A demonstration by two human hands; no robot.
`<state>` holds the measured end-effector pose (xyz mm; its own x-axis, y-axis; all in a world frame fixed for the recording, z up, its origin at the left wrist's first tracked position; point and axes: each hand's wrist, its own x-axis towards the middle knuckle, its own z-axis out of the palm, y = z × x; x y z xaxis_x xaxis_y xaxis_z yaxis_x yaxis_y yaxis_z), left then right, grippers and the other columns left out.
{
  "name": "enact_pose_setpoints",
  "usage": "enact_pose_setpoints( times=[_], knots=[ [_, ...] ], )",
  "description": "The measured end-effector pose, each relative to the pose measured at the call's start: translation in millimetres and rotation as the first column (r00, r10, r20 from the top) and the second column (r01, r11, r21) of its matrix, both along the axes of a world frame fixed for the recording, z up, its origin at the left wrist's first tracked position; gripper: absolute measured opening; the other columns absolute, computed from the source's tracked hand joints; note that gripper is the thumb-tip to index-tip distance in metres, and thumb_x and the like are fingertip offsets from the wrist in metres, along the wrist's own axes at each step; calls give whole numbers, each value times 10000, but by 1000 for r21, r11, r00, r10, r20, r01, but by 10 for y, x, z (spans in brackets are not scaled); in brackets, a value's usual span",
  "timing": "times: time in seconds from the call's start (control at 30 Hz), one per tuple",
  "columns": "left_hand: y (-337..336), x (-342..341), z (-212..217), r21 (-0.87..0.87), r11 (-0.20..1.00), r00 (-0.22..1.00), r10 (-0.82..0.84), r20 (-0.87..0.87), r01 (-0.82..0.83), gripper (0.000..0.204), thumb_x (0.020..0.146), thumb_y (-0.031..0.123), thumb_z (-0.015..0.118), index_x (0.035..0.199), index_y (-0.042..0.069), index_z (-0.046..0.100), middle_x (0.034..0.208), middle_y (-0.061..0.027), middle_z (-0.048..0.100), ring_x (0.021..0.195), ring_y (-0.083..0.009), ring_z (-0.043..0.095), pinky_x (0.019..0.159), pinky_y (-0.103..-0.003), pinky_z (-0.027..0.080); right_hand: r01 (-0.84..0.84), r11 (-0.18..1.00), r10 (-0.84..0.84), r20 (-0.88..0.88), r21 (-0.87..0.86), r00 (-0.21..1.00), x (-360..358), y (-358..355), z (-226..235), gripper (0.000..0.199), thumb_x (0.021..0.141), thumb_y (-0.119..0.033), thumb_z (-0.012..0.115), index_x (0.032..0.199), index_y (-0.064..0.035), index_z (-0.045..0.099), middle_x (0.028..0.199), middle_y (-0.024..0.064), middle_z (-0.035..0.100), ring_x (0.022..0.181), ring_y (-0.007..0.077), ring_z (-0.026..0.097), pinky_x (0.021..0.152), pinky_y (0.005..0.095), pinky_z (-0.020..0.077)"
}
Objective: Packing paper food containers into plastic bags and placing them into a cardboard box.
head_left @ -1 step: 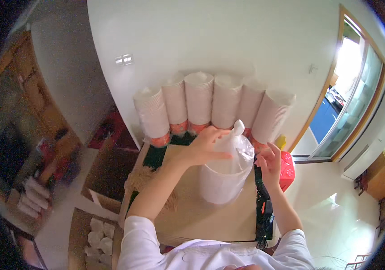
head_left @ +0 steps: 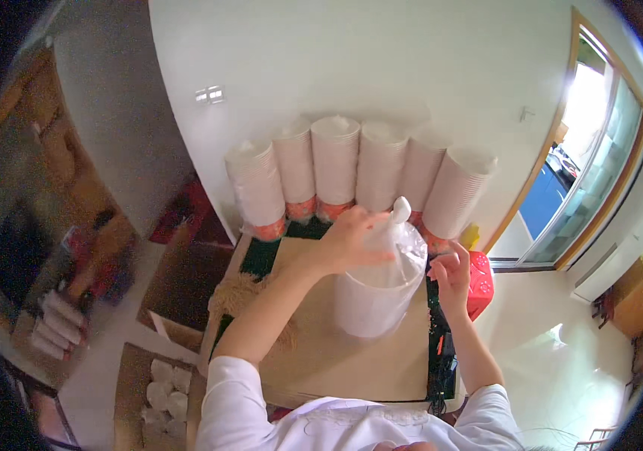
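Observation:
A white, round tub-shaped bundle (head_left: 378,307) stands on the board in front of me, wrapped in clear plastic. Its plastic wrap (head_left: 410,244) gathers upward to a twisted white tip. My left hand (head_left: 355,240) is at the left side of this gathered plastic, thumb and fingers spread apart around it; whether they touch it is hard to tell. To the right of the wrap, my right hand (head_left: 451,272) is raised with loosely bent fingers that stand apart, and no held thing shows in it.
Several tall wrapped stacks of white cups or bowls (head_left: 334,161), with red-patterned lower ends, line the wall. The brown board (head_left: 314,368) lies under the bundle. Straw-like fibres (head_left: 235,301) lie left, a red basket (head_left: 481,286) and black cables (head_left: 442,383) right. An open carton (head_left: 132,376) holds white bundles at lower left.
Barely anything differs. The whole view has shifted slightly, and my left hand has edged a little to the right along the plastic.

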<state>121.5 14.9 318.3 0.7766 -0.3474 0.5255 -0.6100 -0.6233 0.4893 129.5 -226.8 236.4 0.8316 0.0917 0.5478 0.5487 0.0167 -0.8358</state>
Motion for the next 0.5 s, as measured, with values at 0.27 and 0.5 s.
enact_pose_setpoints(
  times=[0.27, 0.5],
  knots=[
    [-105, 272, -374, 68, 998, 998, 19, -61, -15, 246, 712, 179, 552, 871, -8, 538, 815, -220, 566, 778, -341, 554, 692, -439, 421, -83, 995, 92, -228, 49, 969, -199, -68, -713, 388, 808, -82, 526, 1164, -47, 378, 731, 5, 493, 634, 73, 467, 575, 195, 397],
    [-358, -90, -368, -93, 946, 948, 300, -105, -309, 221, 732, 157, 526, 884, -2, 504, 841, -213, 571, 812, -361, 552, 718, -447, 423, -265, 963, 229, -392, -40, 891, -130, -343, -1749, 219, 817, -91, 525, 1027, -57, 472, 685, -15, 494, 576, 59, 454, 513, 181, 382]
  ],
)
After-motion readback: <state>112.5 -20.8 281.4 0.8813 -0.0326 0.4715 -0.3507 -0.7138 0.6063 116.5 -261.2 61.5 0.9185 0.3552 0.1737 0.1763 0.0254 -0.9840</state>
